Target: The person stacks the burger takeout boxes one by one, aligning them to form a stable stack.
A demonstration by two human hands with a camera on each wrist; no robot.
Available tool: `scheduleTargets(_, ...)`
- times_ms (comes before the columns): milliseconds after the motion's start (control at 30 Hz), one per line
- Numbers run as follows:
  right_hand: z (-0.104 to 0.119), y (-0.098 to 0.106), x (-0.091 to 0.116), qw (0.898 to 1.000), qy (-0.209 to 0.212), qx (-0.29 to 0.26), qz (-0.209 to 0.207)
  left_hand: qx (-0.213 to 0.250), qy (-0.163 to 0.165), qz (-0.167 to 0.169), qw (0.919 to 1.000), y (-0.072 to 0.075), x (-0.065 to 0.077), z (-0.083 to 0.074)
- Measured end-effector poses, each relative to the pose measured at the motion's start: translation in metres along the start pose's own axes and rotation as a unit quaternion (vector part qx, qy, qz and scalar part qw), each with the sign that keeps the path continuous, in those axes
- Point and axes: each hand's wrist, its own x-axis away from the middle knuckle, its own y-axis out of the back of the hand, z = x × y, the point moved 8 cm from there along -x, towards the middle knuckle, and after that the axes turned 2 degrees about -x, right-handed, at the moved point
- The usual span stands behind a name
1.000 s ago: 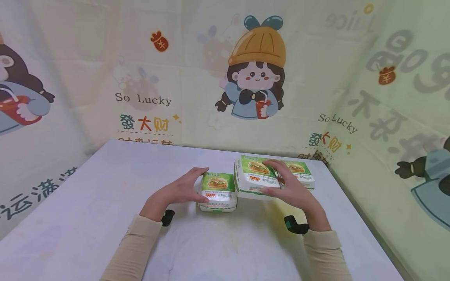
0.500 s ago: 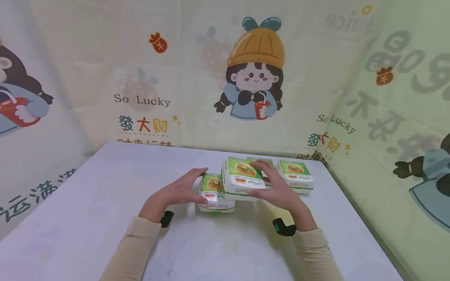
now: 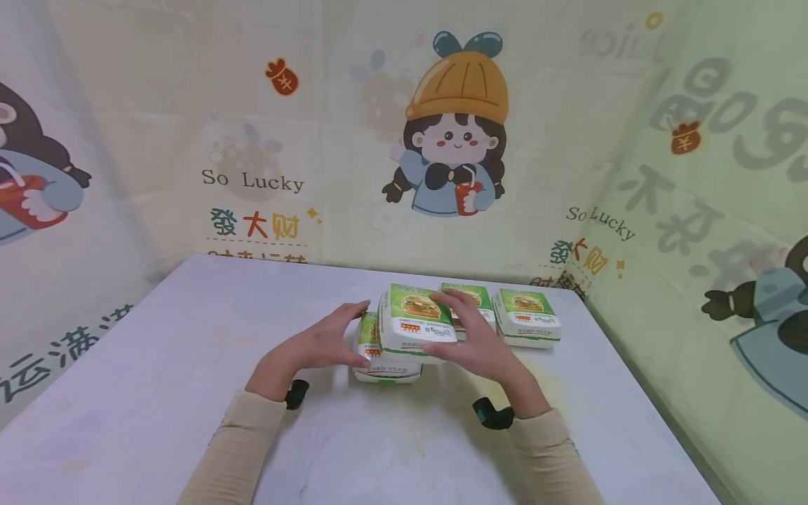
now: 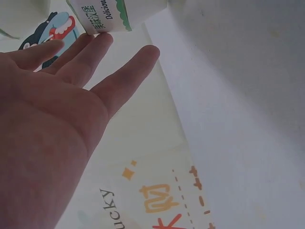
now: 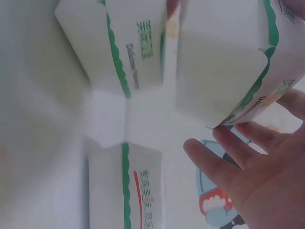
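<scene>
Four-sided paper burger boxes, green and white with a burger picture, are the things at hand. My right hand (image 3: pixel 482 345) holds one burger box (image 3: pixel 410 314) raised and slightly tilted, fingers behind it and thumb at its front. It hangs over the right part of a lower burger box (image 3: pixel 388 373), which sits on the table; whether the two touch I cannot tell. My left hand (image 3: pixel 306 351) grips the lower box at its left side, thumb in front and fingers at the back. In the left wrist view, fingertips (image 4: pixel 106 39) touch its printed side.
Two more burger boxes stand at the back right of the white table (image 3: pixel 189 365), one box (image 3: pixel 470 298) partly behind my right hand and another box (image 3: pixel 527 319) farther right. A printed cloth (image 3: pixel 353 140) hangs behind and at both sides.
My right hand has carried its box leftward, from right of the lower box to over it, uncovering a box behind. The left hand and lower box have stayed in place.
</scene>
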Motion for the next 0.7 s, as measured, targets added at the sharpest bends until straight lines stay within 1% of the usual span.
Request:
scheduleTargets(133,0.003,-0.006,-0.002,1.0,0.001,-0.001,-0.008,0.016,-0.001,-0.001,0.9999,0.0,-0.001,0.0)
scheduleTargets(400,0.009,-0.02,-0.007,1.0,0.006,0.007,-0.015,0.029,-0.039,-0.002,0.9988,0.001,-0.002,-0.006)
scheduleTargets(633,0.012,-0.021,-0.004,0.999,0.014,0.033,0.003,0.041,-0.041,0.002,0.9983,0.002,-0.003,-0.007)
scheduleTargets(700,0.012,-0.022,-0.004,0.999,0.014,0.036,0.008,0.046,-0.047,0.004,0.9978,0.001,-0.004,-0.008)
